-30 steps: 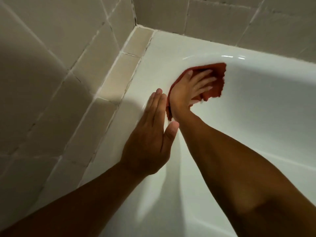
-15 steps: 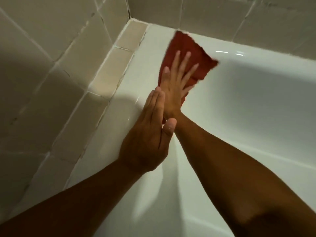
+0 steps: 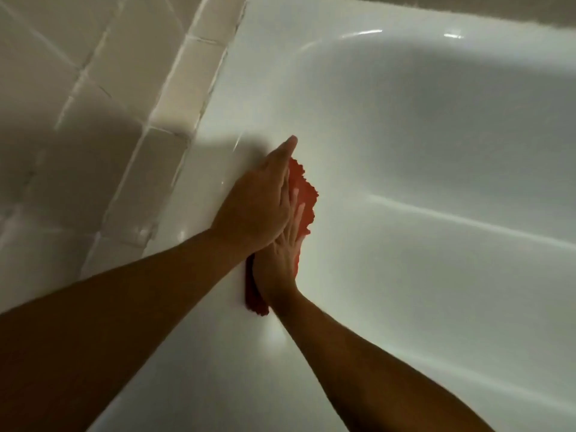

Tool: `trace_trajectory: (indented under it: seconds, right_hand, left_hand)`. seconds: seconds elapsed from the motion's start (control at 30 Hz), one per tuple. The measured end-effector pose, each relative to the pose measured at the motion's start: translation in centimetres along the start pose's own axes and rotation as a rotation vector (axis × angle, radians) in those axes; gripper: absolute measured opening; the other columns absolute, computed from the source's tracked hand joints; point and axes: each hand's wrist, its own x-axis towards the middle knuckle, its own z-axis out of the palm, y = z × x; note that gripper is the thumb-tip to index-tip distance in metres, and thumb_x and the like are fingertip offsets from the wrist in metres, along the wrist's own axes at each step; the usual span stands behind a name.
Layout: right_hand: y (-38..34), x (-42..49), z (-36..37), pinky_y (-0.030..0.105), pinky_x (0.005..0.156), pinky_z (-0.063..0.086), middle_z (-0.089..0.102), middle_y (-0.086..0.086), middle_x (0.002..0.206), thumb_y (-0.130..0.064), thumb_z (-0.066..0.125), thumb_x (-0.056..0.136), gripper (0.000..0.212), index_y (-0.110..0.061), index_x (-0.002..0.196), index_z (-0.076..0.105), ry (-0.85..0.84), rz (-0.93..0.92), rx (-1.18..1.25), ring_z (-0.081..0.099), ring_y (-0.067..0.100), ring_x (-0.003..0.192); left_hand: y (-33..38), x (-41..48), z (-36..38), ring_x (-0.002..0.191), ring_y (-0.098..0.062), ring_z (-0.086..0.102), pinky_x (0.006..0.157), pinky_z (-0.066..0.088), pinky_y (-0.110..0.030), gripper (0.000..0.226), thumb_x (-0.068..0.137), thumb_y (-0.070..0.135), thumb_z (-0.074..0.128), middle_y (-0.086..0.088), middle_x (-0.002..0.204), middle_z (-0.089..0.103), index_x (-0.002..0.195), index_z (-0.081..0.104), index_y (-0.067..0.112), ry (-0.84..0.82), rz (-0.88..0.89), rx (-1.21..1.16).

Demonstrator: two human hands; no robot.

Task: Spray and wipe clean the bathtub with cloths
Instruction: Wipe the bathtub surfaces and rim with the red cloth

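A red cloth (image 3: 303,186) lies flat against the inner wall of the white bathtub (image 3: 420,151), just below its rim. My right hand (image 3: 285,260) presses on the cloth with straight, spread fingers. Part of that hand and much of the cloth are covered by my left hand (image 3: 260,201), which rests flat on the tub's rim with fingers straight and together, pointing away from me. Only the cloth's ragged right edge and a strip near my right wrist show.
Beige wall tiles (image 3: 78,88) and a narrow tiled ledge (image 3: 184,101) run along the left of the rim. The tub's far corner curves round at the upper right. The tub's floor (image 3: 436,307) lies to the right of my arms.
My right hand has drawn the cloth back from the far corner towards me, down along the tub wall beside my left hand. The view has dropped and moved closer.
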Motion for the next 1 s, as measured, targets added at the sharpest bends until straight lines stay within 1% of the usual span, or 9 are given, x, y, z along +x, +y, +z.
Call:
trace_trajectory:
  seconds: [0.17,0.3,0.4,0.5,0.67,0.77,0.83,0.9,1.0]
  right_hand:
    - [4.3,-11.9,-0.7,0.053,0.124,-0.014,-0.044,-0.03,0.152,-0.06,0.001,0.102,0.051,-0.06,0.137,-0.036,-0.426,0.161,-0.016,-0.036,0.001,0.146]
    - [3.3,-7.2,0.9,0.053,0.124,-0.014,-0.032,-0.016,0.162,-0.054,0.005,0.106,0.055,-0.043,0.149,-0.028,-0.258,0.575,0.149,-0.024,0.011,0.153]
    - [-0.2,-6.6,1.6,0.041,0.122,-0.019,-0.038,-0.022,0.158,-0.06,0.001,0.1,0.06,-0.044,0.149,-0.028,-0.204,0.298,0.181,-0.032,0.003,0.148]
    - [2.7,-10.9,0.6,0.032,0.119,-0.019,-0.046,-0.026,0.152,-0.06,0.001,0.102,0.055,-0.049,0.144,-0.034,-0.404,0.132,0.064,-0.037,-0.003,0.144]
    - [4.8,-9.1,0.4,0.043,0.124,-0.015,-0.039,-0.011,0.16,-0.053,0.002,0.107,0.06,-0.032,0.153,-0.03,-0.39,0.502,0.101,-0.03,0.013,0.151]
    - [3.9,-10.2,1.0,0.026,0.112,-0.024,-0.045,-0.018,0.155,-0.058,0.002,0.104,0.061,-0.039,0.148,-0.035,-0.382,0.281,0.109,-0.038,0.002,0.144]
    - [6.2,-12.2,0.1,0.025,0.114,-0.024,-0.047,-0.018,0.153,-0.058,0.002,0.102,0.059,-0.041,0.145,-0.036,-0.518,0.225,0.045,-0.038,0.001,0.144]
    - [8.4,-12.3,-0.5,0.039,0.124,-0.016,-0.043,-0.011,0.157,-0.053,0.004,0.106,0.058,-0.035,0.147,-0.035,-0.619,0.368,0.011,-0.034,0.008,0.148]
    - [7.4,-10.5,-0.6,0.044,0.124,-0.015,-0.039,-0.007,0.16,-0.047,0.006,0.109,0.06,-0.028,0.153,-0.031,-0.523,0.557,0.103,-0.03,0.014,0.15]
  left_hand:
    - [0.9,-0.2,-1.5,0.134,-0.015,0.053,0.114,0.038,-0.027,0.042,0.111,0.025,0.035,-0.002,0.145,0.058,0.151,0.046,0.018,-0.346,-0.054,-0.027]
    - [0.9,-0.8,-3.0,0.138,-0.012,0.049,0.118,0.035,-0.032,0.044,0.111,0.034,0.034,0.001,0.149,0.055,0.15,0.048,0.02,-0.471,-0.103,-0.022]
    - [0.8,-1.2,-3.4,0.144,-0.013,0.041,0.121,0.03,-0.032,0.047,0.111,0.037,0.032,0.0,0.155,0.047,0.153,0.042,0.018,-0.519,-0.059,0.028]
    - [0.6,-2.1,-2.5,0.147,-0.017,0.036,0.121,0.028,-0.036,0.05,0.111,0.04,0.029,-0.001,0.159,0.041,0.156,0.037,0.02,-0.556,0.048,0.245]
    - [0.2,-4.9,-1.6,0.154,-0.018,0.021,0.124,0.007,-0.031,0.054,0.11,0.039,0.024,-0.006,0.164,0.032,0.158,0.032,0.015,-0.643,0.27,0.604]
    - [-0.8,-5.1,-1.4,0.155,-0.021,0.019,0.128,0.009,-0.037,0.06,0.108,0.041,0.014,-0.008,0.164,0.03,0.158,0.03,0.012,-0.641,0.374,0.77]
    - [-1.0,-5.1,-0.8,0.156,-0.022,0.015,0.128,0.008,-0.041,0.061,0.108,0.042,0.011,-0.009,0.166,0.025,0.159,0.026,0.012,-0.666,0.391,0.85]
    - [-0.8,-5.2,-0.1,0.157,-0.023,0.01,0.128,0.005,-0.042,0.06,0.109,0.041,0.011,-0.009,0.168,0.019,0.16,0.022,0.012,-0.678,0.372,0.907]
    - [-0.5,-5.0,0.2,0.157,-0.024,0.008,0.127,0.001,-0.043,0.061,0.108,0.04,0.009,-0.011,0.168,0.016,0.16,0.019,0.01,-0.683,0.382,0.983]
